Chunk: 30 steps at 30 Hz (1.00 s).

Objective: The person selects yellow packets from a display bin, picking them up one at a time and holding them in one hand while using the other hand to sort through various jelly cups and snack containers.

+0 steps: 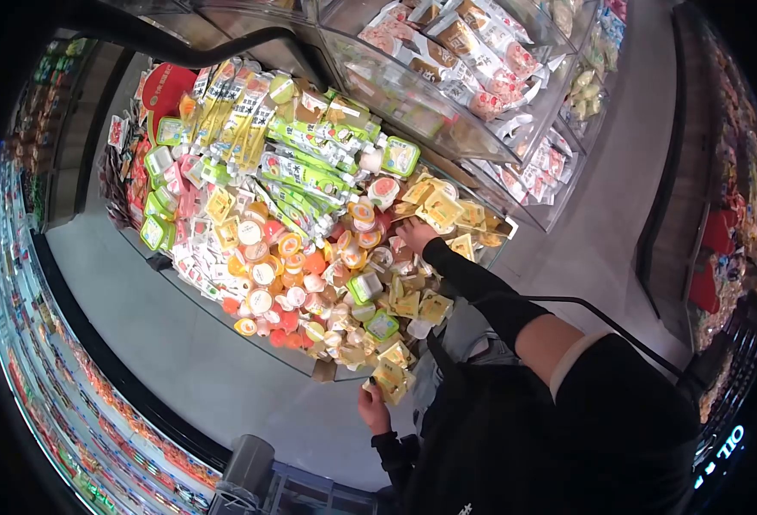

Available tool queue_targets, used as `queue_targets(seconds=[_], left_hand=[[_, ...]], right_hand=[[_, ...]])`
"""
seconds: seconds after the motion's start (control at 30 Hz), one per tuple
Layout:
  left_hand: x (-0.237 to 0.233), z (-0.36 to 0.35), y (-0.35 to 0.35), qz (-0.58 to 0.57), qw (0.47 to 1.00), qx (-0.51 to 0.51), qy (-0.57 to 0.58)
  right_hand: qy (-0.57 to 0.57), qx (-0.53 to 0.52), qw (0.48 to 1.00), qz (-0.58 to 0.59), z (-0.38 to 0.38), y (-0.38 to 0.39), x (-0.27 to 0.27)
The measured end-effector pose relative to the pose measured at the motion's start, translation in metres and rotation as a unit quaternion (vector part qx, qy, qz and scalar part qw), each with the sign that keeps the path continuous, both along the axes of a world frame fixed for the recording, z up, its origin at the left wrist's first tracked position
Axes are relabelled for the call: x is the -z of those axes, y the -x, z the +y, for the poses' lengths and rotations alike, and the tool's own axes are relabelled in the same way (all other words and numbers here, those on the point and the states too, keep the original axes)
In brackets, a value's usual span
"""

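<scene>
My left hand point(374, 410) is at the near corner of the display, its fingers closed on a yellow packet point(390, 380). My right hand point(414, 233) reaches into the pile at the right side, beside yellow packets point(439, 210) and a round jelly cup point(384, 190). Its fingers point down among the goods, and their tips are partly hidden. Between the two hands lie orange and pink jelly cups point(288, 245), a green-edged tub point(382, 325) and more yellow packets.
Green pouches point(305, 176) and yellow pouches point(232, 112) fill the far part of the display. Clear bins point(447, 112) with bagged snacks rise behind it. Stocked shelves point(69, 386) run along the left. At the lower left stands a grey cart point(310, 493).
</scene>
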<state>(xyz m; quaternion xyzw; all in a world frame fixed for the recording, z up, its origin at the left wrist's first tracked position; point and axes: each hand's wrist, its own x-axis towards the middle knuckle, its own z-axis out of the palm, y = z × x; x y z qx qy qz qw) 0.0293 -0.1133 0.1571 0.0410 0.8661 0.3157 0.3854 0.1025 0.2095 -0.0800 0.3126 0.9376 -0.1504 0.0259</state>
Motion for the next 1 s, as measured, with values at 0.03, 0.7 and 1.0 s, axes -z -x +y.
queue_targets(seconds=[0.03,0.7,1.0], left_hand=[[0.001,-0.001,0.000,-0.001,1.000,0.000,0.000],[0.005,0.007,0.010,0.014,0.995,-0.060,-0.073],[0.004,-0.008,0.008,0.023,0.990,-0.101,-0.095]], right_hand=[[0.014,-0.015,1.000,0.015,0.001,0.000,0.011],[0.468,0.210,0.850,0.119,-0.070,0.141,-0.141],[0.612,0.086,0.770,0.160,-0.139,0.254,-0.174]])
